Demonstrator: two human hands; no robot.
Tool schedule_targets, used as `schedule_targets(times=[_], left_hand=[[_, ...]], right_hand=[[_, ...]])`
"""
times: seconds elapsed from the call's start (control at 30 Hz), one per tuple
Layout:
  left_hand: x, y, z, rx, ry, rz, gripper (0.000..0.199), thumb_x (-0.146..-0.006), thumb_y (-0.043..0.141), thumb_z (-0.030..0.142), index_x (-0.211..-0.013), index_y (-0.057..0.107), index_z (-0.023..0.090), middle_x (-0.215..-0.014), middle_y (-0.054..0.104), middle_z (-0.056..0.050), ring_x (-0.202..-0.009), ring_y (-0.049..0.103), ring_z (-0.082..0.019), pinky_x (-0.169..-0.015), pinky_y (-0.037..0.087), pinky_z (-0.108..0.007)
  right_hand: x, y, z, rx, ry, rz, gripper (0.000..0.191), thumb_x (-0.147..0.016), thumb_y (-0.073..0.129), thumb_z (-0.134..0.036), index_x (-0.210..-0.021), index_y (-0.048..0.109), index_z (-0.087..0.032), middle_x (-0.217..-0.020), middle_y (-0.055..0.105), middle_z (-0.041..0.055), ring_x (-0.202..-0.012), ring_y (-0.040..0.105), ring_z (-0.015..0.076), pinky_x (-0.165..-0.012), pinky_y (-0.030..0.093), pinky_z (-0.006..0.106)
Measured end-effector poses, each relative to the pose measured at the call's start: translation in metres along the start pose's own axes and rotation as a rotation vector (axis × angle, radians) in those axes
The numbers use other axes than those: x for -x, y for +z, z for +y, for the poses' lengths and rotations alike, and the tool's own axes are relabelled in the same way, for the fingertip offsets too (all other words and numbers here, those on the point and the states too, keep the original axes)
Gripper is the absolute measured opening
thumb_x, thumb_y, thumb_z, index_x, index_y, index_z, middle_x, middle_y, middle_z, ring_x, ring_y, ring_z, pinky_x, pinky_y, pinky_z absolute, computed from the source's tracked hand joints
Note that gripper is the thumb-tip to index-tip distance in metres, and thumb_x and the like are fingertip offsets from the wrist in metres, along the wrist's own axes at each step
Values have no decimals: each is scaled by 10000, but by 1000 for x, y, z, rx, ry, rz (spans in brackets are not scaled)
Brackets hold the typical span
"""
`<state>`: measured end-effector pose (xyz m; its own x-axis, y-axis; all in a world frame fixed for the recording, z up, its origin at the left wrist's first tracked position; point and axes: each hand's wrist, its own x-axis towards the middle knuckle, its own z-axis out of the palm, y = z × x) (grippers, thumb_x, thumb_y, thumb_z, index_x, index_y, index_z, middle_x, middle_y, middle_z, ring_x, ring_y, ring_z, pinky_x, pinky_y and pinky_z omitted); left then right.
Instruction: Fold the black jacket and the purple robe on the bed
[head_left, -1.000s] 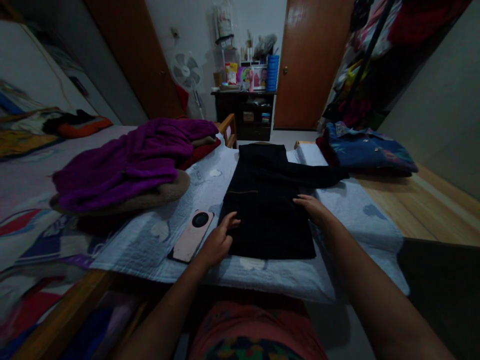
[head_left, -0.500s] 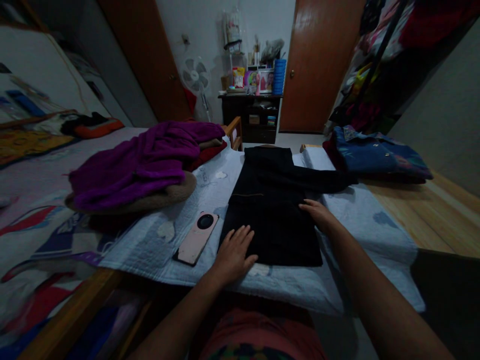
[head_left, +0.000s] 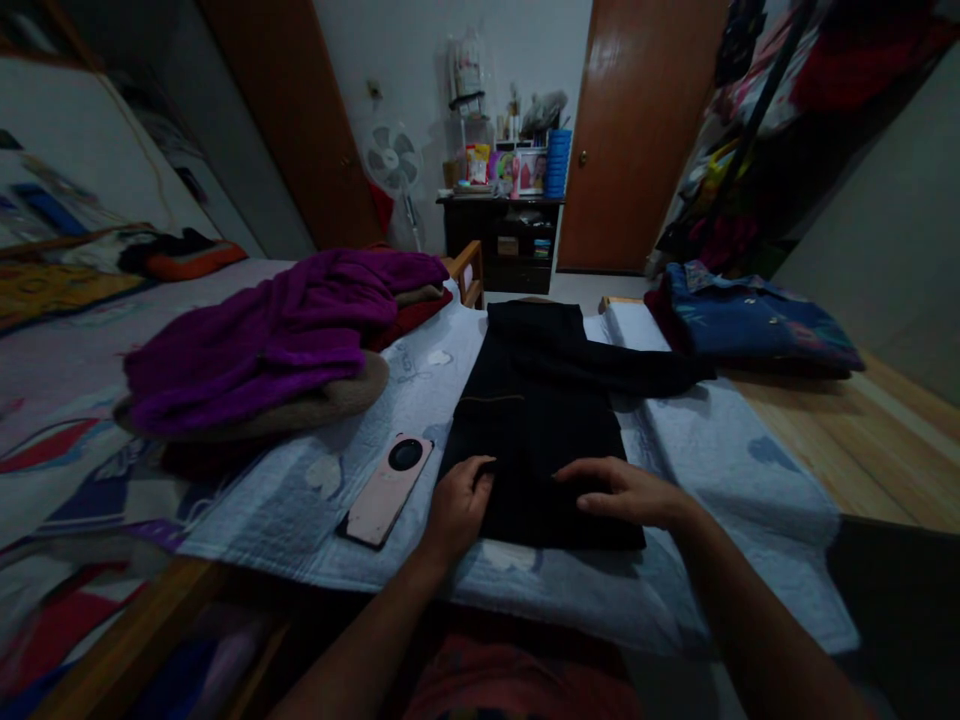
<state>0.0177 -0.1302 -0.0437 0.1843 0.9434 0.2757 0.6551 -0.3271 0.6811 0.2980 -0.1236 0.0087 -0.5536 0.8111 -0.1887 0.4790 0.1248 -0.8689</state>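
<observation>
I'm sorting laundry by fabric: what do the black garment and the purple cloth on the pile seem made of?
Black garment: matt, fairly smooth cloth, showing little shine; too dark to tell knit from weave. Purple cloth: probably plush fleece, given its fuzzy surface and thick, soft folds.

Left strip: pale blue quilt (head_left: 420, 390) lies bare between the purple fleece garment (head_left: 292, 325) and the black long-sleeved top (head_left: 540, 400); the phone (head_left: 382, 500) blocks its near part.
Between hands: a narrow gap separates left hand (head_left: 459, 505) from right hand (head_left: 626, 490).
Far middle: open air above the top, beyond both hands.
Right strip: bare quilt, crossed at the far side by the black sleeve (head_left: 645, 370).
Far right: folded denim garment (head_left: 757, 315) stands in the way.
</observation>
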Motion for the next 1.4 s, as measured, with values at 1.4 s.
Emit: schedule_targets(times=[1.4], left_hand=[[-159, 54, -56, -573, 131, -145, 518, -936, 414, 436, -1383, 489, 185, -1483, 436, -110, -1399, 321, -314, -1133, 238, -521]], right_hand=[[-162, -67, 0, 361, 10, 400, 299, -887, 488, -199, -1119, 663, -132, -1124, 694, 102, -1043, 637, 195, -930, 457, 288]])
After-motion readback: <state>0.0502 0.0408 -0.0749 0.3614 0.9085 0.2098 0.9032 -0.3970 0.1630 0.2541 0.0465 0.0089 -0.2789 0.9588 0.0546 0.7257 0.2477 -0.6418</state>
